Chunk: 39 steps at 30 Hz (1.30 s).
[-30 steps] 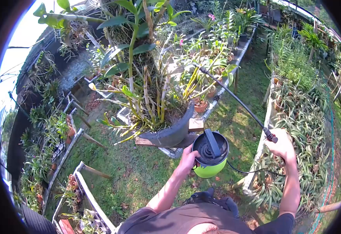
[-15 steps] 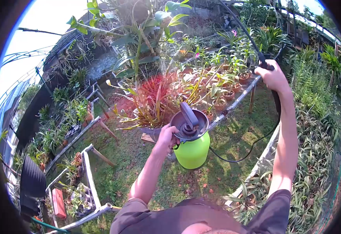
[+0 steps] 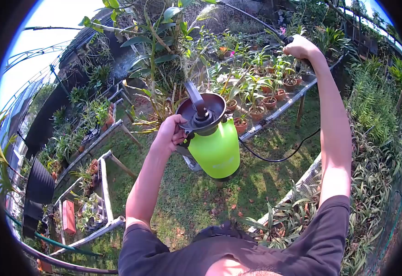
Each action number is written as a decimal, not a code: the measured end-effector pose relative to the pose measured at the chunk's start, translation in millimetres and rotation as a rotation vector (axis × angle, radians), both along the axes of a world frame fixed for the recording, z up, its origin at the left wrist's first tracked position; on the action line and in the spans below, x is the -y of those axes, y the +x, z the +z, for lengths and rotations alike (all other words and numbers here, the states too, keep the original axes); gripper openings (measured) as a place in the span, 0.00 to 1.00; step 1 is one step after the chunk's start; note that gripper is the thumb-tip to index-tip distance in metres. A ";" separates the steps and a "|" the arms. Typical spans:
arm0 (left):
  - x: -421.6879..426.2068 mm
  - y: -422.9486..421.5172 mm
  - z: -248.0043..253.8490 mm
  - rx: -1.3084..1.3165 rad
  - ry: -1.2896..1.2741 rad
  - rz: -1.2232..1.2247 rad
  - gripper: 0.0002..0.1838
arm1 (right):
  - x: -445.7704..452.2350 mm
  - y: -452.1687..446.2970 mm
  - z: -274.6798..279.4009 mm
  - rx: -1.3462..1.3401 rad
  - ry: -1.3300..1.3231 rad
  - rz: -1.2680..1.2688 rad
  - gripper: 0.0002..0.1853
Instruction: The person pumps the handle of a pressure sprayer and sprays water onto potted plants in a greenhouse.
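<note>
My left hand (image 3: 169,133) is closed on the side of a lime-green pump sprayer (image 3: 217,152), just below its dark funnel-shaped top. The sprayer hangs tilted in front of me, its dark pump handle (image 3: 195,96) pointing up and away. Raised at the upper right, my right hand (image 3: 302,47) is wrapped round the grip of a black spray wand (image 3: 251,17). The wand reaches left towards a tall leafy plant (image 3: 159,46), with a faint pale mist near its tip. A thin black hose (image 3: 279,159) loops between the sprayer and the right forearm.
Potted plants (image 3: 257,112) stand on a bench with a pale rail (image 3: 279,108) beyond the sprayer. More benches (image 3: 106,193) with pots and a red block (image 3: 68,216) are at left. Dense strappy plants (image 3: 371,184) fill the right side. Grass (image 3: 178,202) lies underfoot.
The sprayer and my left hand have shifted up and left in view, with the sprayer more tilted. My right hand has risen, and the wand now points further left, lying flatter.
</note>
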<state>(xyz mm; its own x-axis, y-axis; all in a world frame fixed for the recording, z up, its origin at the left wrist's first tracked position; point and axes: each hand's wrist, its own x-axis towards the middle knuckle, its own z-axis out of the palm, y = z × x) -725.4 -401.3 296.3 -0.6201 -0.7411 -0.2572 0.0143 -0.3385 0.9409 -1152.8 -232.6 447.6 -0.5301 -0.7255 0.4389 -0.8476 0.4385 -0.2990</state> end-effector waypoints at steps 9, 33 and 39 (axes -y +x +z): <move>-48.6 -1.4 -18.8 0.087 -0.012 0.028 0.11 | -52.8 -7.8 -72.0 0.254 -0.055 0.110 0.14; -96.9 120.2 -168.1 0.099 0.071 -0.057 0.12 | -239.6 217.4 -253.2 0.330 0.273 -0.073 0.08; -67.4 192.6 -198.1 0.094 0.101 -0.029 0.12 | -189.5 340.7 -272.8 0.503 0.109 -0.128 0.06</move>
